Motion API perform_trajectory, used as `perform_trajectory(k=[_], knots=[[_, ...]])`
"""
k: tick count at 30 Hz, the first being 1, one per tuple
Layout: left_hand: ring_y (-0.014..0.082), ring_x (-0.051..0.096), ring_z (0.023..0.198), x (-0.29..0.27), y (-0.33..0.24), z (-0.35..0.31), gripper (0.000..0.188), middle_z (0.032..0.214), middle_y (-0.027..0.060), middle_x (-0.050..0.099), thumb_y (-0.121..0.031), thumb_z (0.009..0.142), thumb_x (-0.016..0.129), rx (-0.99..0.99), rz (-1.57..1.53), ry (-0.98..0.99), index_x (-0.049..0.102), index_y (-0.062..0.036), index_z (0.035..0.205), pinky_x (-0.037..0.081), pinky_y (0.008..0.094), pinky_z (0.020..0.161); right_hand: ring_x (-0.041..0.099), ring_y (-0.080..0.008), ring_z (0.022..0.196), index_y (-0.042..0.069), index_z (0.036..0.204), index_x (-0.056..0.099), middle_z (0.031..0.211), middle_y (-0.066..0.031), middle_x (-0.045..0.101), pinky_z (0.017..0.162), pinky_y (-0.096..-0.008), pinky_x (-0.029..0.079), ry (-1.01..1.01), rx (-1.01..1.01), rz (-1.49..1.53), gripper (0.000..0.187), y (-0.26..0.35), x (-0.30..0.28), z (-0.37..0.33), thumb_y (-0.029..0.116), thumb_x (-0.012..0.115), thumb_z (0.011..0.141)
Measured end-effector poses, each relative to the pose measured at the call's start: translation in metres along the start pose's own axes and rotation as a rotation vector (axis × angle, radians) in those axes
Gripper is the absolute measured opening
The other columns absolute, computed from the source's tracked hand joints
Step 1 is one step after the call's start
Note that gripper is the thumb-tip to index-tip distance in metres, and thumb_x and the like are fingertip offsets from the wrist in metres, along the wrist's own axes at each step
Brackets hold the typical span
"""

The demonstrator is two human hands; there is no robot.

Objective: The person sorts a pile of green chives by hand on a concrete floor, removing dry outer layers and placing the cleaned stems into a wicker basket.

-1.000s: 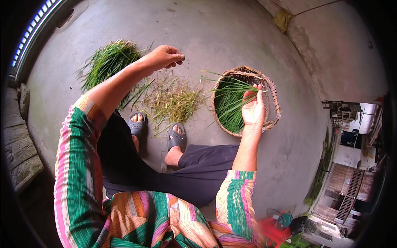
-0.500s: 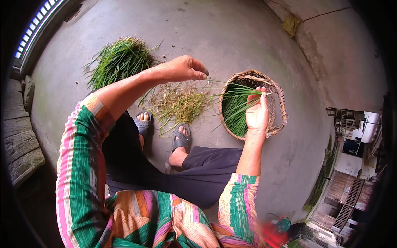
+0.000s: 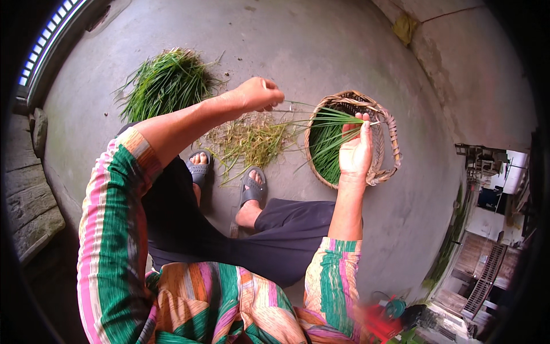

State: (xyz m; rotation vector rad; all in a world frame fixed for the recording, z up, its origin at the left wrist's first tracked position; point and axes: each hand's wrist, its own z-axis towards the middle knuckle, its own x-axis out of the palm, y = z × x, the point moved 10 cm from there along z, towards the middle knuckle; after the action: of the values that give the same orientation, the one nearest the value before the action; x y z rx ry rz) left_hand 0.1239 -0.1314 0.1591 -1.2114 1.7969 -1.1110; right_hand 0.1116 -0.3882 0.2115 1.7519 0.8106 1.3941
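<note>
My right hand [image 3: 356, 150] is closed on a small bunch of chives [image 3: 335, 118], pinching it near the white stem ends above a woven basket [image 3: 391, 133]. The long green blades fan out leftward from its fingertips. My left hand [image 3: 260, 94] is closed in a pinch to the left of the bunch, and thin chive leaves run across to its fingertips. More chives [image 3: 325, 155] lie inside the basket, partly hidden by the right hand and the bunch. Beneath my left hand, yellowed trimmings [image 3: 249, 143] are scattered over the floor.
A big heap of green chives [image 3: 166, 86] rests on the concrete floor [image 3: 321, 46] at far left. My sandalled feet [image 3: 252, 186] stand near the trimmings. Stone slabs [image 3: 28, 189] border the left side. A red object [image 3: 381, 324] is at the lower right.
The left hand has turned slightly and shifted a little left, its fingers more curled. The right hand still holds the bunch, whose blades are now spread somewhat differently.
</note>
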Motion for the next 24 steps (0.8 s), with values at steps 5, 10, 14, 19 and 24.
perform_trajectory(k=[5,10,14,19,24], knots=[[0.0091,0.051,0.071,-0.014,0.024,0.008,0.03,0.079,-0.0012,0.057,-0.039,0.086,0.055,-0.207,-0.306,-0.033,0.06,-0.0096,0.087,0.042,0.0235,0.067,0.056,-0.0161,0.092,0.007,0.113,0.053,0.108,-0.0061,0.058,0.081,-0.0299,0.048,-0.043,-0.074,0.023,0.024,0.02,-0.017,0.005,0.021,0.048,0.093],[0.0098,0.056,0.071,-0.014,-0.021,-0.003,0.031,0.082,0.0034,0.064,-0.035,0.086,0.058,0.151,0.261,0.01,0.066,-0.0056,0.094,0.048,0.0277,0.067,0.055,-0.0159,0.094,0.007,0.113,0.053,0.108,-0.0062,0.058,0.083,-0.0303,0.047,-0.095,-0.05,0.07,0.024,0.018,-0.029,0.009,0.02,0.049,0.093],[0.0113,0.058,0.068,0.011,-0.049,-0.026,0.021,0.078,0.0056,0.065,-0.019,0.084,0.062,0.361,0.279,0.071,0.065,-0.0034,0.098,0.049,0.029,0.066,0.055,-0.0157,0.094,0.007,0.113,0.053,0.107,-0.0063,0.058,0.083,-0.0303,0.047,-0.083,-0.058,0.06,0.025,0.021,-0.03,0.008,0.02,0.049,0.093],[0.0202,0.061,0.075,0.031,-0.066,-0.044,0.021,0.092,0.01,0.06,-0.02,0.083,0.062,0.498,0.526,0.04,0.065,-0.0076,0.1,0.05,0.0322,0.067,0.055,-0.0156,0.093,0.007,0.113,0.053,0.107,-0.0065,0.058,0.082,-0.0305,0.048,-0.092,-0.034,0.06,0.025,0.013,-0.029,0.008,0.02,0.049,0.093],[0.0225,0.062,0.072,0.04,-0.061,-0.039,0.022,0.081,0.0106,0.061,-0.019,0.079,0.064,0.51,0.523,0.022,0.065,-0.0057,0.097,0.05,0.0333,0.066,0.056,-0.0156,0.092,0.007,0.113,0.052,0.107,-0.0063,0.058,0.082,-0.0305,0.048,-0.078,-0.023,0.057,0.025,0.011,-0.023,0.007,0.02,0.049,0.093]])
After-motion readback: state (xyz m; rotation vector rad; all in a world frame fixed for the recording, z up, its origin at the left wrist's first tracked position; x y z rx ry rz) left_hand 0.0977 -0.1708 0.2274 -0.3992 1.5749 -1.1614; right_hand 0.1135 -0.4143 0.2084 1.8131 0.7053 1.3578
